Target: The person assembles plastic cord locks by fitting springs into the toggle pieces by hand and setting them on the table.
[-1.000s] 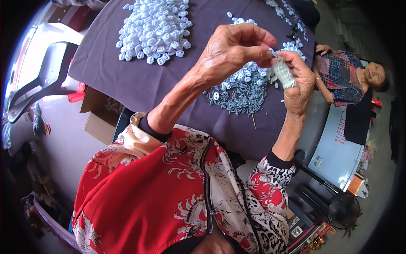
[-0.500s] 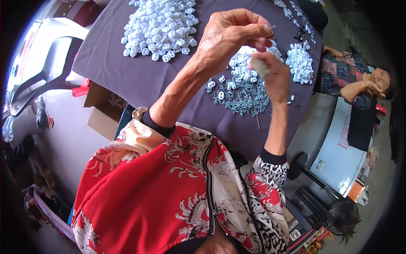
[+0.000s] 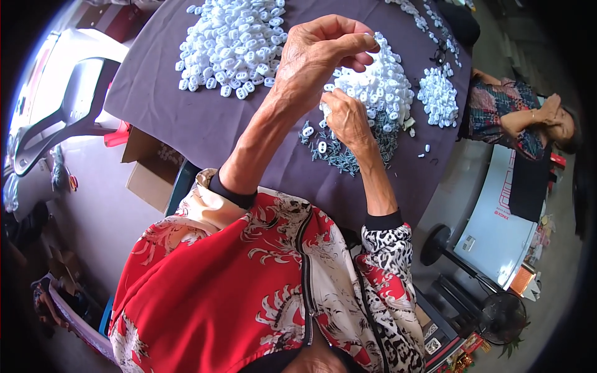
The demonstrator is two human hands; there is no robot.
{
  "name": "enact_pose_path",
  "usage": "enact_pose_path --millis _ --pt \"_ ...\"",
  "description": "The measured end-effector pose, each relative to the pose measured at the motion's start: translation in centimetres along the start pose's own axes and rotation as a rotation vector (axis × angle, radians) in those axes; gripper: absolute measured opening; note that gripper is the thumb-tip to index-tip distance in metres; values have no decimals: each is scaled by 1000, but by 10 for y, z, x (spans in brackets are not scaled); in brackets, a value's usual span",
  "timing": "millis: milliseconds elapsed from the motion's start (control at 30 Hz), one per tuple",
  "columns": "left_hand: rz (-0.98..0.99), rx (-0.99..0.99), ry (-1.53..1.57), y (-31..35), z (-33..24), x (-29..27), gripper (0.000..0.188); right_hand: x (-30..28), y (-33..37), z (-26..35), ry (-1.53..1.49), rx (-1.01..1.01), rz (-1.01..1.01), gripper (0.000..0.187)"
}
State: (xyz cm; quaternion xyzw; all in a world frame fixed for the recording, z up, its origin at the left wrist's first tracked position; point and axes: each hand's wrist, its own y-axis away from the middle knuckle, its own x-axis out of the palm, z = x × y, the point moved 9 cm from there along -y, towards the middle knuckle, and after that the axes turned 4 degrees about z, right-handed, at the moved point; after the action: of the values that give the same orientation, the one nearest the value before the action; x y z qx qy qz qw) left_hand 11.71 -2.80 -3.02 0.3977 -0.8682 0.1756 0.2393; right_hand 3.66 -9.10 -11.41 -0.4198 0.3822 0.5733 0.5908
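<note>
As your right hand (image 3: 346, 118) drops to the middle pile (image 3: 376, 81), the piece it held is out of sight.
Right fingers curled together there; left hand (image 3: 323, 53) pinched above, contents unclear.

Bright, even daylight fills the scene; the white plastic pieces (image 3: 231, 43) near the far edge of the dark purple tabletop (image 3: 155, 105) glare slightly. Shadows are soft. Fisheye bending and black vignetting ring the rim.

Right hand (image 3: 346, 118) fingertips buried in white piece heap (image 3: 379, 84), grip unclear. Left hand (image 3: 323, 53) pinch contents too small to tell. Pile (image 3: 230, 37) at 12 o'clock cut off.
</note>
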Motion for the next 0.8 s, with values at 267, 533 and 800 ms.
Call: enact_pose_path --millis 267,533,800 --pt "-5 -20 14 1 1 -2 13 2 14 12 15 -98 -1 19" --pt "16 -66 43 6 2 8 13 -47 21 -17 -638 213 -139 6" --pt "101 -96 66 14 8 32 12 -142 24 -16 -1252 236 -444 15"
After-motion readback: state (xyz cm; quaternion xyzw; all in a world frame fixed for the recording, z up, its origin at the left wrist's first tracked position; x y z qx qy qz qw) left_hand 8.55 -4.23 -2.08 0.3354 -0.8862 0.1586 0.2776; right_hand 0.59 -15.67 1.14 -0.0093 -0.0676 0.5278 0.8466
